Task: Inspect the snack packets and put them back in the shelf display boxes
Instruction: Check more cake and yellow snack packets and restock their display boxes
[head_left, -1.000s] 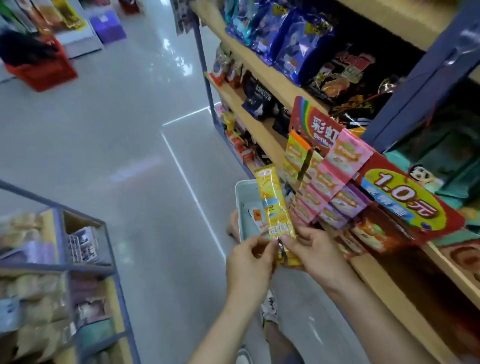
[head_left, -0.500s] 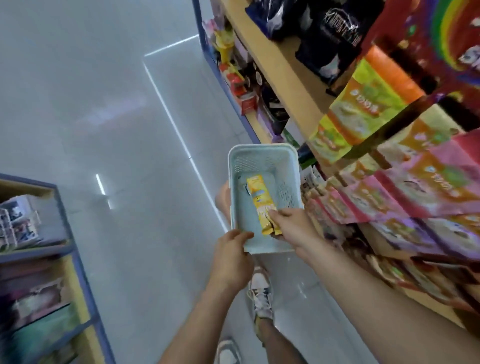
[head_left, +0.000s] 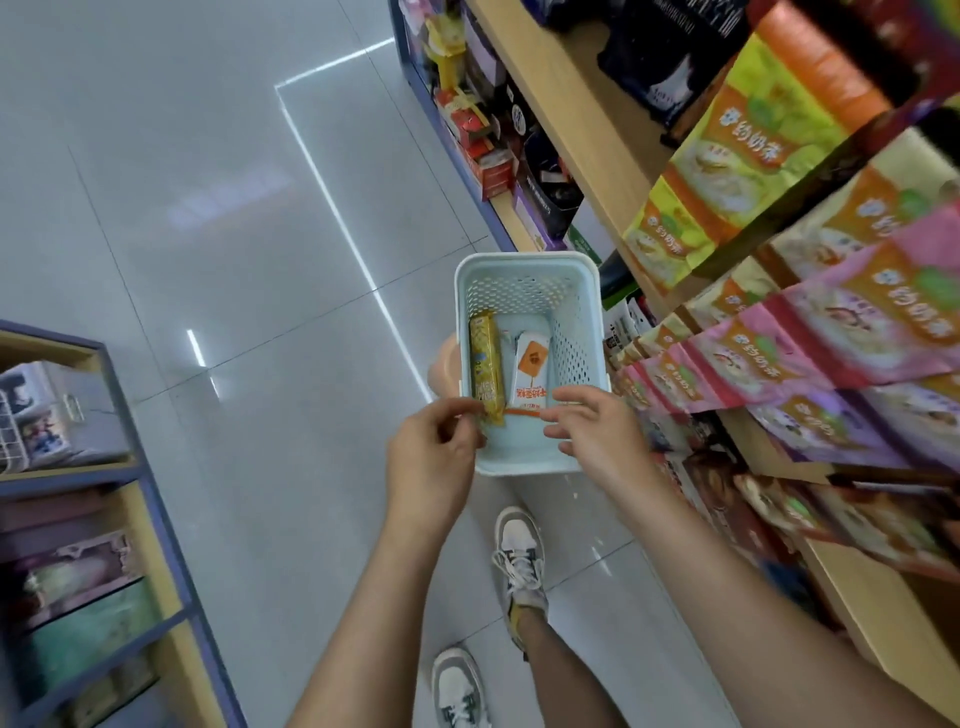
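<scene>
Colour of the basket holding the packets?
The basket is pale mint-blue with perforated walls. It shows best in the head view.

SHOP AISLE | yellow packet (head_left: 485, 371) lies lengthwise against left wall of pale-blue basket (head_left: 524, 260) | white-and-orange packet (head_left: 531, 371) flat just beside it

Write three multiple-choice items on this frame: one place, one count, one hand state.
1. The yellow packet is: A on a shelf; B in the basket; C on the floor.
2. Packets in the basket: A one; B two; C four.
3. The right hand is: A open; B a fist; C gripping a shoe.
Key: B, it lies along the basket's left wall; B, the yellow one plus a white packet; A, its fingers are extended over the basket, curled round nothing.
</scene>
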